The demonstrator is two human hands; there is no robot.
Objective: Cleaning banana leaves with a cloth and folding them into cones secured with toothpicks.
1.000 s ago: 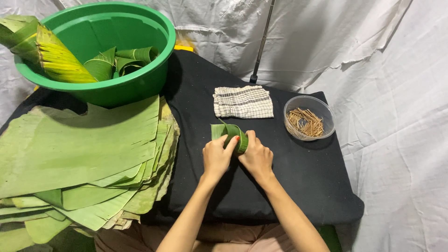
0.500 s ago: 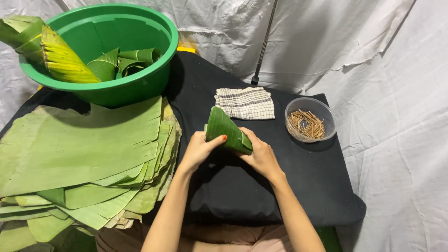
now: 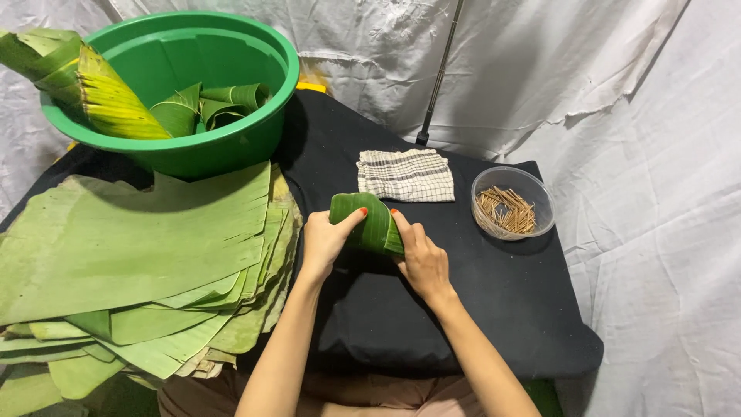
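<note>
Black cloth-covered table [image 3: 463, 324] against white sheeting, viewed from above. Nearest: left hand [image 3: 324, 243] and right hand [image 3: 421, 259] both on one rolled green banana-leaf piece [image 3: 369, 222], mid-table, just in front of the checked folded cloth [image 3: 406, 175]. Left thumb lies over the leaf's top edge, the fingers curled behind it; right fingers pressed together along its right side, cupping it. Leaf looks curled into a cone or cup shape, not pinned as far as visible. Left of the hands: thick stack of flat cut banana leaves [image 3: 139, 255], plenty unused. Right: clear round bowl of thin wooden sticks [image 3: 512, 203]. Far left: large green plastic basin [image 3: 185, 85] holding several rolled leaf cones [image 3: 212, 108] plus a yellowing leaf. Judgement: early in the batch, current piece mid-fold.
</note>
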